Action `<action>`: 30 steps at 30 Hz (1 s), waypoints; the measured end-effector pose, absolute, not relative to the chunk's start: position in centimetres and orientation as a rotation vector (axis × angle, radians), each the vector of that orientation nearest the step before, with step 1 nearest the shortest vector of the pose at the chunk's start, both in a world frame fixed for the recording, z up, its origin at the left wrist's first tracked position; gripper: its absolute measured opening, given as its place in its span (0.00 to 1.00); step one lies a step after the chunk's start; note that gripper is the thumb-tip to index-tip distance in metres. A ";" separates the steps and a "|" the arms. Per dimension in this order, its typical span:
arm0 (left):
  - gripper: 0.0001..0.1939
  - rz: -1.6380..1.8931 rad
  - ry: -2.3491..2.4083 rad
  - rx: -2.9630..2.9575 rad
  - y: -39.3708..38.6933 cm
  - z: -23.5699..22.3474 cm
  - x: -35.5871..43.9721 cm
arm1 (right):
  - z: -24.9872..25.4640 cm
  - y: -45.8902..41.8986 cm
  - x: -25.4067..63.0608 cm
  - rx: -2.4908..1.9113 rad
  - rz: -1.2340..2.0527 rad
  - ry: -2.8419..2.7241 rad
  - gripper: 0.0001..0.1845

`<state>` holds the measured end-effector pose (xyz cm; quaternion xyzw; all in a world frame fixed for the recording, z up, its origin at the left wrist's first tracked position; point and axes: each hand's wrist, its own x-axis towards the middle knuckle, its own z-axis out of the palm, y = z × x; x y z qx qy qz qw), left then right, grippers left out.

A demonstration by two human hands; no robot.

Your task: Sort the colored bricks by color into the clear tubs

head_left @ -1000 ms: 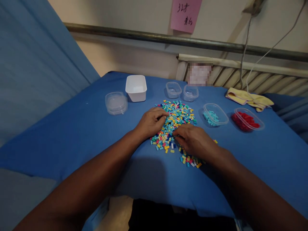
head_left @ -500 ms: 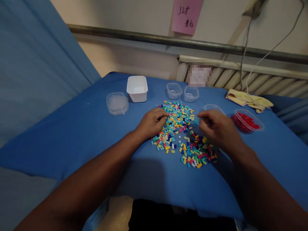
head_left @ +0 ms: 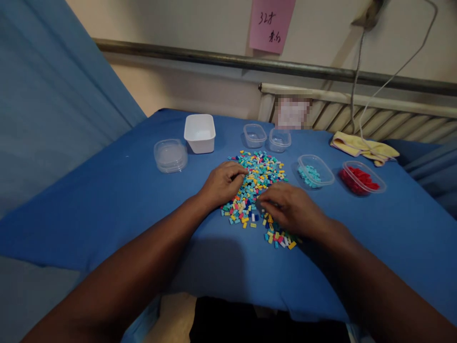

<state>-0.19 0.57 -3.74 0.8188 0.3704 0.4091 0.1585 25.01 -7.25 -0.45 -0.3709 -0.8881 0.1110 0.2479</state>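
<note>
A loose pile of small building bricks [head_left: 254,183] in turquoise, yellow, pink, white and dark blue lies on the blue cloth. My left hand [head_left: 223,183] rests at the pile's left edge, fingers curled and thumb close to the index finger; whatever is between the tips is too small to make out. Over the pile's right part reaches my right hand [head_left: 291,205], its thumb and index finger drawn together low among the bricks, and it covers part of them. To its right stand a clear tub of turquoise bricks [head_left: 310,176] and a clear tub of red bricks [head_left: 362,178].
Behind the pile are two clear tubs [head_left: 254,136] side by side. A white container [head_left: 200,134] and stacked clear lids or tubs [head_left: 170,156] stand at the left. A yellow cloth [head_left: 364,146] lies at the back right, by the radiator [head_left: 392,119] and a hanging cable.
My right hand has moved left and down, from near the turquoise tub to the bricks, uncovering that tub. My left hand stays at the pile. The view has shifted slightly.
</note>
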 end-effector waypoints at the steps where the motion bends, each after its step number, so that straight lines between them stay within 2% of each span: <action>1: 0.11 1.167 1.057 2.344 0.5 -3.7 -0.2 | -0.6 -7.4 24.1 -1.010 0.326 -2.481 0.07; 7: 0.11 1.176 1.050 2.342 0.4 -3.7 -0.2 | -0.6 -7.2 22.8 -1.159 0.421 -2.586 0.02; 11: 0.11 1.185 1.046 2.351 0.4 -3.8 -0.2 | -0.3 -7.4 23.0 -1.077 0.435 -2.588 0.02; 20: 0.11 1.167 1.053 2.342 0.5 -3.7 -0.2 | -0.7 -7.5 23.0 -1.048 0.393 -2.556 0.12; 26: 0.11 1.146 1.058 2.339 0.4 -3.4 -0.2 | 1.8 -6.2 29.5 -1.272 -0.005 -2.073 0.11; 30: 0.11 1.149 1.064 2.336 0.5 -3.6 -0.2 | 1.3 -5.2 33.9 -1.490 -0.214 -1.866 0.15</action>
